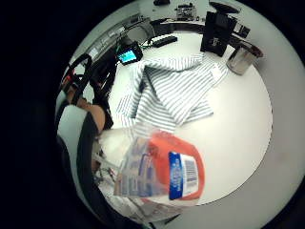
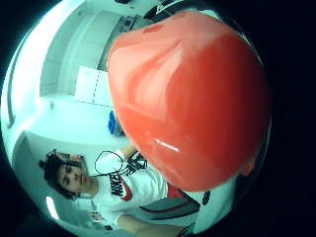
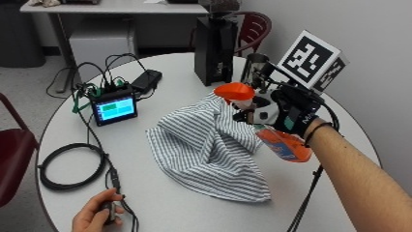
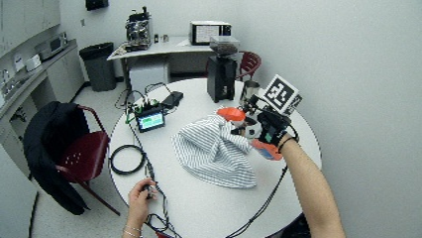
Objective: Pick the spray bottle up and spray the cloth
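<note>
Orange-capped, the spray bottle sits in my gloved right hand, my fingers curled round its neck. I hold it tilted above the round white surface, its orange head over the edge of the striped cloth. That cloth lies rumpled mid-surface. My bare hand rests on a black cable at the near rim.
</note>
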